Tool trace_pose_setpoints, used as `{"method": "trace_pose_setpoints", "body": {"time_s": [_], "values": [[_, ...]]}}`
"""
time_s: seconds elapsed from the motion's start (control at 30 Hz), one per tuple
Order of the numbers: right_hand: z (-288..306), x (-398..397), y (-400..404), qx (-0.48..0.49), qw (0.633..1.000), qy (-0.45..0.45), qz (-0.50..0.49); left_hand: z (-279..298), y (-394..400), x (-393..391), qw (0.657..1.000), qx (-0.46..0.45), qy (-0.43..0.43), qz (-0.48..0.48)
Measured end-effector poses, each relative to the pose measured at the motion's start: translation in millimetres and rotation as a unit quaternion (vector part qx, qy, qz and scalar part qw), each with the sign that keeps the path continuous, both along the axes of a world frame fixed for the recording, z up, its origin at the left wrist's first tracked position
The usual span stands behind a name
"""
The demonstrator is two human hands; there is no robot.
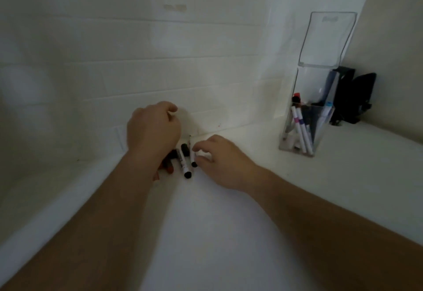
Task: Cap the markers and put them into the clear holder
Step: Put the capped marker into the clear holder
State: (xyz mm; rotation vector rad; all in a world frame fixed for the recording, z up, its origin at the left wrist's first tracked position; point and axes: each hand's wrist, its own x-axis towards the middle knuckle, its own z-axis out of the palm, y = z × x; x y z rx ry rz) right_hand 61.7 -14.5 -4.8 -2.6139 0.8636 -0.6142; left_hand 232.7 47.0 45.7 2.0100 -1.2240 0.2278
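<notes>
Head view: left hand (153,130) curled over the loose black-and-white markers (185,161) by the wall, grip unclear, right hand (219,160) open-fingered beside them, tall clear plastic holder (304,116) well apart; a nudge could roll one away.

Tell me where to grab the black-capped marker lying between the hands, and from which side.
Pinch the white barrel mid-length of the black-capped marker, coming from above. It lies flat on the counter, with other markers close on its left, so the right hand has clearer access.
</notes>
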Motion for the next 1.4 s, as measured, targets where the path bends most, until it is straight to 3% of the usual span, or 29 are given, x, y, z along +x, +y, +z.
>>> {"method": "trace_pose_setpoints", "body": {"time_s": [0.13, 0.37, 0.5, 0.6, 0.67, 0.8, 0.93, 1.0, 1.2, 1.4], "values": [[-4, 18, -1, 0.008, 0.999, 0.032, -0.007, -10, -4, 0, 0.996, 0.092, -0.01, 0.007], [6, -10, -12, -0.076, 0.988, 0.099, -0.087, -23, -10, -16, 0.975, 0.211, -0.072, -0.016], [19, -59, -14, -0.013, 0.985, 0.128, -0.116, -29, -13, -24, 0.961, 0.254, -0.105, -0.036], [21, -96, -18, 0.056, 0.983, 0.088, -0.154, -32, -15, -31, 0.967, 0.216, -0.107, -0.077], [17, -116, -21, 0.097, 0.978, 0.016, -0.184, -31, -16, -40, 0.975, 0.174, -0.074, -0.119], [9, -143, -21, 0.189, 0.947, -0.171, -0.197, -26, -17, -66, 0.985, 0.052, 0.056, -0.155], [5, -152, -24, 0.269, 0.914, -0.273, -0.131, -26, -11, -91, 0.957, -0.007, 0.197, -0.212], [5, -151, -25, 0.284, 0.911, -0.272, -0.12, -27, -8, -98, 0.938, -0.004, 0.248, -0.241], [6, -151, -24, 0.273, 0.918, -0.258, -0.122, -31, -7, -101, 0.941, 0.011, 0.226, -0.251], [5, -151, -25, 0.299, 0.892, -0.32, -0.111, -33, -7, -102, 0.938, -0.007, 0.231, -0.258]]}}
